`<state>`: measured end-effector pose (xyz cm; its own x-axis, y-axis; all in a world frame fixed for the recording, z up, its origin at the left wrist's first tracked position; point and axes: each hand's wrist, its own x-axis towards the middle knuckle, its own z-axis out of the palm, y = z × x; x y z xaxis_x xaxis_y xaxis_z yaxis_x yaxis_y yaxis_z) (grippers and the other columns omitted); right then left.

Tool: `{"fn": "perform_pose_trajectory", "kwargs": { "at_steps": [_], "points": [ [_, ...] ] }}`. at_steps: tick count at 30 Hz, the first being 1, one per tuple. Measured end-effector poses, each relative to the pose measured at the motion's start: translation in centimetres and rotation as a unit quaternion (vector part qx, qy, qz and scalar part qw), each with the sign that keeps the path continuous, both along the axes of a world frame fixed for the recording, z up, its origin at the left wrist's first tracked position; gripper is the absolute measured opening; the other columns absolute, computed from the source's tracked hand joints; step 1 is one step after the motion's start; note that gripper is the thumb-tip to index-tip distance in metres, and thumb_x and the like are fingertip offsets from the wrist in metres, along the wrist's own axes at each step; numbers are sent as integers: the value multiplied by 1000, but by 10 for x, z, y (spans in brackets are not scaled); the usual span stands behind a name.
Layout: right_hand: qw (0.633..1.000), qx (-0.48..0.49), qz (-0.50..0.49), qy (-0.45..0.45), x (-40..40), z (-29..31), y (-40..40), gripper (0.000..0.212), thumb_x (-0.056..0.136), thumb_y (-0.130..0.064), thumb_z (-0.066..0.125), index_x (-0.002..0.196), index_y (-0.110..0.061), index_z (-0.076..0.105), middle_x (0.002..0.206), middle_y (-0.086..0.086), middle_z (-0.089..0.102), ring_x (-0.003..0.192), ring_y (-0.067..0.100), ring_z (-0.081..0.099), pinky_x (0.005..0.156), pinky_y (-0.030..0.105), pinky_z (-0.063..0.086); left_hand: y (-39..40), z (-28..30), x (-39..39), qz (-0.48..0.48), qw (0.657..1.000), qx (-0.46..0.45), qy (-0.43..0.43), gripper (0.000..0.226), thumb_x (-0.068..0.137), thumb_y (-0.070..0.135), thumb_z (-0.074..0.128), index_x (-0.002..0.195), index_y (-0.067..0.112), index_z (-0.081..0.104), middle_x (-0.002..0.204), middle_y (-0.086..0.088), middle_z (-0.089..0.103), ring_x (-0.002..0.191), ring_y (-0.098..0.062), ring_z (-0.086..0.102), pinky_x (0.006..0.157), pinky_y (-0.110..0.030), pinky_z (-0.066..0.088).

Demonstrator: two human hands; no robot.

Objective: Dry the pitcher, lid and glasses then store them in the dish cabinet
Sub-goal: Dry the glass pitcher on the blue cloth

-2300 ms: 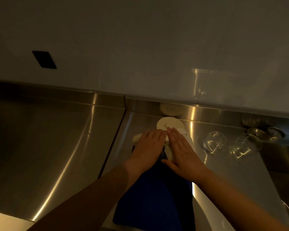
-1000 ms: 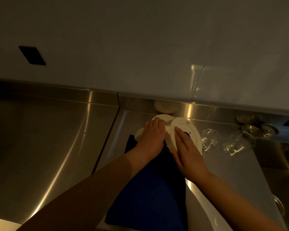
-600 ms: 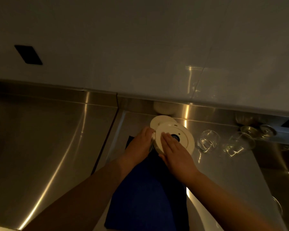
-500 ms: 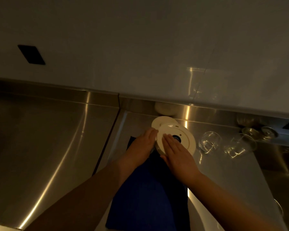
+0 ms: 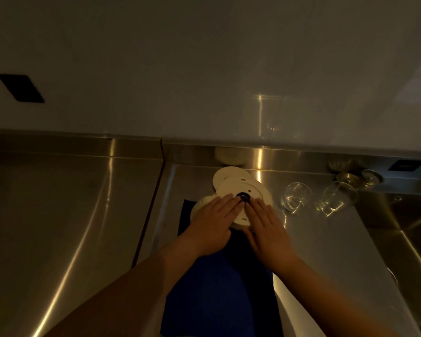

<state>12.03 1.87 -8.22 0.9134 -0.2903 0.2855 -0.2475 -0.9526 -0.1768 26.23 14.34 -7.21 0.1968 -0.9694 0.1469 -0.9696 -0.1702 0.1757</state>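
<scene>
Hands meet over the white lid, which lies flat at the far end of a dark blue towel spread on the stainless steel counter. The left hand lies palm down with straight fingers on the lid's near-left part, fingertips reaching the small black centre; it grips nothing. The right hand does the same from the 5 o'clock side, fingers flat and together, tips just beside that black centre. Both press rather than hold. A second white disc peeks out from under the lid at 11 o'clock, and another pale rounded piece shows at the lid's 9 o'clock, partly under the left hand; whether either belongs to the pitcher I cannot tell in this dim light. At 3 o'clock from the lid, near it but apart, a clear glass lies tipped on the counter, and a second glass lies just beyond it, farther right. Behind them, at roughly 2 o'clock, small shiny fittings sit by the steel upstand. Above runs a pale wall with a dark rectangle at far left.
</scene>
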Motion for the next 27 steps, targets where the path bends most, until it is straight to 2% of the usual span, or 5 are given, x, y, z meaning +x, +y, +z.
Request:
{"fn": "perform_pose_trajectory", "kwargs": {
  "at_steps": [4, 8, 13, 18, 27],
  "points": [
    [1000, 2, -14, -13, -4, -3, 2, 52, 95, -33, 42, 139, -6, 39, 146, 12, 36, 137, 22, 25, 113, 42, 16, -10, -5, -9, 20, 1000, -14, 4, 62, 98, 41, 30, 150, 15, 7, 159, -3, 4, 145, -13, -2, 113, -27, -15],
    [999, 20, -20, -30, -9, -11, 1, 50, 96, -30, 35, 140, -8, 38, 148, 8, 30, 140, 18, 20, 113, 38, 18, -15, -10, -11, 32, 999, -19, 2, 62, 99, 47, 26, 150, 16, 9, 158, -2, 8, 145, -13, -1, 115, -29, -9],
    [998, 50, -7, -47, -16, -12, 0, 48, 96, -22, 37, 141, -7, 38, 149, 9, 32, 142, 18, 18, 114, 33, 15, -20, -10, -15, 51, 999, -4, -12, 65, 97, 51, 20, 150, 16, 7, 159, -2, 5, 145, -14, -2, 115, -29, -11],
    [995, 73, 48, -57, -22, -8, -16, 61, 90, -6, 56, 145, -9, 30, 151, 6, 25, 142, 20, 19, 113, 36, 17, -37, -3, -21, 53, 998, 17, -13, 67, 96, 54, 21, 150, 18, 7, 159, -2, 5, 145, -17, -4, 113, -28, -10],
    [997, 76, 11, -28, -70, -8, -128, 54, 93, -14, 55, 142, -3, 34, 152, 13, 23, 140, 23, 22, 113, 35, 22, -135, 2, -64, 69, 996, 48, -5, 63, 99, 50, 18, 149, 20, -4, 158, 0, -8, 141, -12, -16, 112, -32, -15]
  ]
}}
